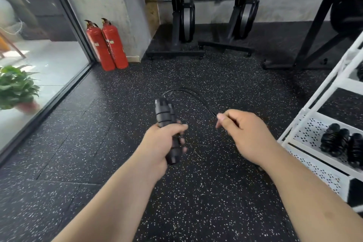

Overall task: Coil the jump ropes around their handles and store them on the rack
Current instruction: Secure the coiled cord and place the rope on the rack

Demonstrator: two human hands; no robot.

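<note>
Centre of frame: paired handles (165,116) of a jump rope, its rope (194,95) arcing from their top toward the right. Probable fault: slack in this arc would let a turn sit loose or slide off the handle ends. The left hand (163,139) has its fingers clenched round the handles. The right hand (245,133) pinches the rope between thumb and forefinger. The rack (306,131) stands at the right edge.

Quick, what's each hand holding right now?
Left hand: grips the handles.
Right hand: pinches the rope.
</note>
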